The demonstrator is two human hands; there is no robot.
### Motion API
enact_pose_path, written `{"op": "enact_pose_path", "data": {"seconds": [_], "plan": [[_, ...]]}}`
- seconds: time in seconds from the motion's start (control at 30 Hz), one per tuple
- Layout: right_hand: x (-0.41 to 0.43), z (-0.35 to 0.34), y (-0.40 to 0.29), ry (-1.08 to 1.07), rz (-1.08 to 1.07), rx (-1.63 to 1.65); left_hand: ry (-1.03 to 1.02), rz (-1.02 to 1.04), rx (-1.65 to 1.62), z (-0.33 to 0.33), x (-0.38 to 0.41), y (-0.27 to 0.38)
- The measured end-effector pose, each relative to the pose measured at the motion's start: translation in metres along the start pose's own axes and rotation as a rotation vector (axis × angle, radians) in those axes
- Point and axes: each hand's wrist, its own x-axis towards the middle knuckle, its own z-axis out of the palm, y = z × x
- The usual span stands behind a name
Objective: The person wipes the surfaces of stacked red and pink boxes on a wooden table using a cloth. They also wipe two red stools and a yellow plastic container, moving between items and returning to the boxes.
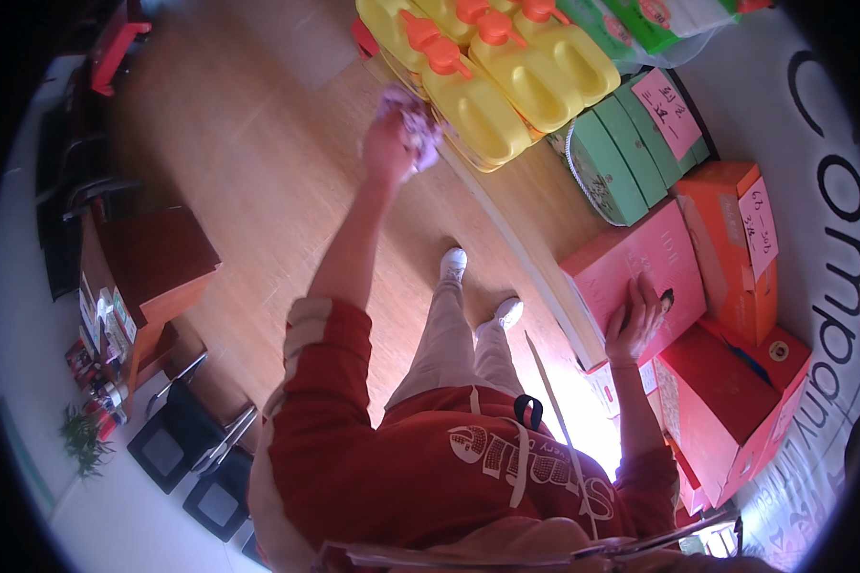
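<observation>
My left hand [388,147] grips a crumpled purple cloth [421,136], slightly blurred, off the edge of the wooden tabletop [537,190]. Just to the right of the cloth stand yellow plastic jugs [476,118] with orange pump tops, apparently wrapped in clear film. My right hand [634,322] lies with its palm down on a pink cardboard box [616,261] printed with writing and a small picture. That hand holds nothing, and its fingers are slightly spread.
Green gift boxes [620,157] with a rope handle, an orange box [731,236] and a red box [738,394] line the wall side. Green plastic packs [638,32] lie beyond the jugs. Black chairs [179,437] and a brown wooden desk [158,251] stand across the floor.
</observation>
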Motion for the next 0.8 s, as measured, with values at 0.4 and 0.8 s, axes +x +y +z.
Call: {"op": "enact_pose_path", "data": {"seconds": [0.4, 0.8], "plan": [[-0.001, 0.001, 0.003, -0.008, 0.051, 0.010, -0.261, 0.153, -0.307, 0.001, -0.156, 0.202], [-0.001, -0.004, 0.001, 0.014, 0.084, 0.044, -0.338, 0.261, 0.084, 0.071, -0.043, 0.202]]}}
